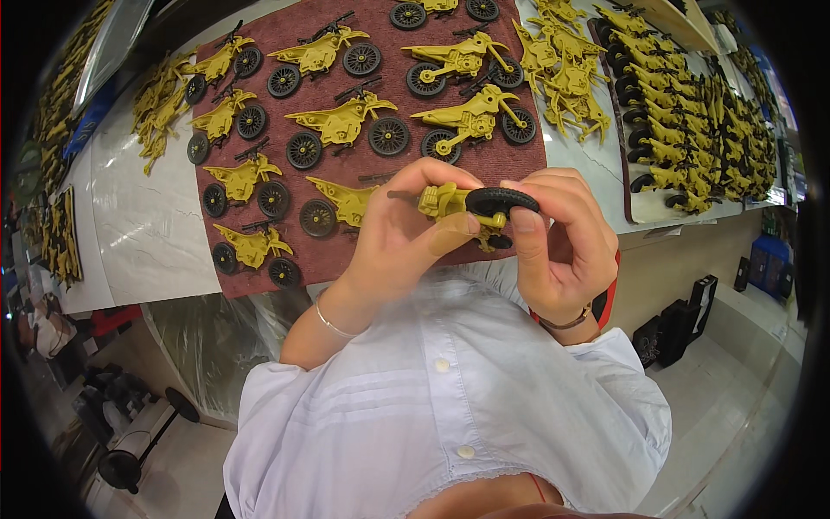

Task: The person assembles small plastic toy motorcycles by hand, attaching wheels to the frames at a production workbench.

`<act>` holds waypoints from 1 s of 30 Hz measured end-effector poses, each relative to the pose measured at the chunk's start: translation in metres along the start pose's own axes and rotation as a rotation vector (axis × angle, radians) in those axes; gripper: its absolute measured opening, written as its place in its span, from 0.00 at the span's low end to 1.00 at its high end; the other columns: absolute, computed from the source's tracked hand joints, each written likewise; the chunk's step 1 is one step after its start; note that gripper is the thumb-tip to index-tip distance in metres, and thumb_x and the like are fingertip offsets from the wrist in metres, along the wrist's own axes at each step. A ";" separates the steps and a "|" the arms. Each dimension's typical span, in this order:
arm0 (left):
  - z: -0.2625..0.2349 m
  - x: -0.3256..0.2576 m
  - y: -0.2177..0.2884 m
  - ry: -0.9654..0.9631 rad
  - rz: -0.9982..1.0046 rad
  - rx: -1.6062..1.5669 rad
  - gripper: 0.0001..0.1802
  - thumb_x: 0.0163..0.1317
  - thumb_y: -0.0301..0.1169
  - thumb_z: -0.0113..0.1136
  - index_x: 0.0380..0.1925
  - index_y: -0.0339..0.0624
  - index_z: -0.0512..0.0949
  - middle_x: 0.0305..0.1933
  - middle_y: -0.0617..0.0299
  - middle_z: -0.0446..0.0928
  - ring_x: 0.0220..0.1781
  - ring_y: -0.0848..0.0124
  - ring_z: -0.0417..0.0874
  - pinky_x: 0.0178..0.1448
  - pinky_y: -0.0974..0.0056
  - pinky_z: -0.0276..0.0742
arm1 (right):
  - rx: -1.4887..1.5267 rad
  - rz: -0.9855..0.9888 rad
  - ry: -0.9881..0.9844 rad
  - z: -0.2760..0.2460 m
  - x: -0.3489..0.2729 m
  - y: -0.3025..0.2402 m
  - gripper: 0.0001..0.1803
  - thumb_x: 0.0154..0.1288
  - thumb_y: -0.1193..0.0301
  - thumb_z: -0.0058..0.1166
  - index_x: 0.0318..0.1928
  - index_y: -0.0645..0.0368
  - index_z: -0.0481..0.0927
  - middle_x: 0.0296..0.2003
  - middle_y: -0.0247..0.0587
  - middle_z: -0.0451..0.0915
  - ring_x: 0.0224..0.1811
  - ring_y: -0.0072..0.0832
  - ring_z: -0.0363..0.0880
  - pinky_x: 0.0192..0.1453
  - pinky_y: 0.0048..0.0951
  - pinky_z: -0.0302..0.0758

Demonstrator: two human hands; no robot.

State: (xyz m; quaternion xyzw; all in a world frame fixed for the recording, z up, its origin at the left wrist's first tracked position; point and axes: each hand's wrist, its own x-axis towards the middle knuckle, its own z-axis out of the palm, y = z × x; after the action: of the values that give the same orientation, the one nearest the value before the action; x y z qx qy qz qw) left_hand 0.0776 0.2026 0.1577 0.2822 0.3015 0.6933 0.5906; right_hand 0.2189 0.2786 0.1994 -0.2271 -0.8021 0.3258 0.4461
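Observation:
Close to my chest, above the table's front edge, I hold a yellow toy motorcycle [439, 201] in both hands. My left hand [399, 238] is closed round its yellow plastic part, thumb below and index finger above. A black spoked-tyre wheel [501, 201] sits at the toy's right end, and my right hand [562, 227] pinches it between thumb and fingers. Part of a second black wheel shows beneath, mostly hidden. A dark handlebar end sticks out past my left fingers. Beyond my hands, several toy motorcycles [341, 121] lie in rows on a dark red cloth [389, 86].
Loose yellow body parts [562, 69] are heaped right of the cloth, with more yellow parts [160, 104] at its left. A tray [635, 195] packed with yellow and black toys stands at the right. Clear plastic sheeting [203, 346] hangs below the table's front edge.

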 end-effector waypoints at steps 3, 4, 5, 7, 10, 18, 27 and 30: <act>-0.004 0.001 0.002 -0.039 -0.100 -0.026 0.14 0.58 0.23 0.61 0.44 0.37 0.72 0.45 0.62 0.75 0.47 0.77 0.74 0.51 0.70 0.72 | 0.051 0.050 -0.047 -0.002 -0.005 0.008 0.13 0.51 0.83 0.58 0.40 0.70 0.78 0.33 0.46 0.80 0.32 0.36 0.78 0.39 0.29 0.73; -0.001 0.003 0.002 0.064 -0.172 -0.137 0.14 0.59 0.23 0.60 0.45 0.37 0.71 0.45 0.62 0.75 0.46 0.77 0.75 0.51 0.70 0.72 | 0.050 0.050 -0.044 -0.001 -0.006 0.006 0.13 0.51 0.83 0.58 0.40 0.70 0.78 0.33 0.46 0.80 0.32 0.36 0.78 0.39 0.29 0.73; 0.002 0.005 0.002 0.166 -0.243 -0.248 0.14 0.60 0.23 0.59 0.46 0.37 0.71 0.45 0.62 0.75 0.46 0.78 0.75 0.50 0.70 0.73 | 0.173 0.185 -0.013 0.002 -0.007 0.002 0.16 0.52 0.81 0.60 0.44 0.70 0.77 0.36 0.47 0.79 0.34 0.35 0.78 0.41 0.28 0.73; 0.009 0.008 0.005 0.190 -0.240 -0.273 0.15 0.60 0.23 0.59 0.47 0.37 0.70 0.45 0.63 0.75 0.45 0.78 0.76 0.50 0.69 0.73 | 0.205 0.244 -0.051 0.002 -0.009 0.004 0.26 0.51 0.76 0.64 0.52 0.69 0.73 0.43 0.49 0.79 0.40 0.34 0.78 0.45 0.27 0.74; 0.005 0.005 0.001 0.193 -0.222 -0.305 0.15 0.61 0.23 0.58 0.48 0.37 0.70 0.45 0.62 0.76 0.45 0.77 0.76 0.50 0.68 0.74 | 0.098 0.179 -0.121 0.005 -0.011 0.010 0.24 0.50 0.75 0.65 0.49 0.68 0.75 0.41 0.47 0.79 0.40 0.34 0.79 0.44 0.28 0.75; 0.000 0.006 -0.005 0.072 -0.150 -0.148 0.14 0.59 0.23 0.61 0.46 0.36 0.72 0.43 0.60 0.77 0.44 0.75 0.79 0.49 0.68 0.75 | 0.122 0.254 -0.102 0.000 -0.022 0.020 0.20 0.48 0.74 0.67 0.43 0.67 0.77 0.39 0.44 0.79 0.38 0.32 0.79 0.40 0.25 0.75; 0.025 0.025 -0.003 -0.178 0.014 1.113 0.23 0.50 0.33 0.69 0.44 0.37 0.72 0.37 0.59 0.80 0.36 0.68 0.82 0.41 0.65 0.77 | -0.233 0.424 0.173 -0.059 -0.020 0.082 0.18 0.66 0.67 0.50 0.50 0.67 0.75 0.49 0.48 0.77 0.49 0.33 0.76 0.46 0.27 0.73; 0.029 0.033 -0.016 -0.235 0.187 1.487 0.27 0.45 0.40 0.70 0.43 0.38 0.74 0.35 0.55 0.78 0.34 0.57 0.79 0.39 0.59 0.74 | -0.578 0.369 0.169 -0.056 -0.015 0.102 0.18 0.65 0.66 0.51 0.50 0.65 0.76 0.48 0.51 0.77 0.49 0.40 0.76 0.46 0.30 0.74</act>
State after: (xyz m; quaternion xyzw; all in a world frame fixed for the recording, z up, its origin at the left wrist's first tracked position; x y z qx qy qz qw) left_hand 0.1051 0.2400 0.1659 0.7025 0.5994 0.3199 0.2120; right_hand 0.2818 0.3566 0.1392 -0.5113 -0.7668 0.1402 0.3619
